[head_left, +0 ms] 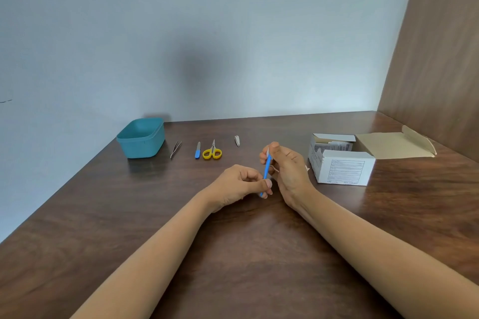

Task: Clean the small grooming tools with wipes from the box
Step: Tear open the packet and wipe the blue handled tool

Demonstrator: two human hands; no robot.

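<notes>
A slim blue-handled tool [266, 172] stands nearly upright between my hands above the table. My left hand [237, 185] pinches its lower end. My right hand [286, 167] grips its upper end, with a bit of white wipe [274, 169] showing under the fingers. On the table behind lie tweezers [175, 149], a small blue-handled file [197, 150], yellow-handled scissors [212, 152] and a nail clipper [237, 140]. The white wipe box [342, 167] stands open to the right of my right hand.
A teal plastic tub [141, 137] sits at the back left by the wall. The box's brown lid flap [391, 146] lies open toward a wooden side panel [438, 59] on the right. The dark wooden table [233, 254] runs to the wall.
</notes>
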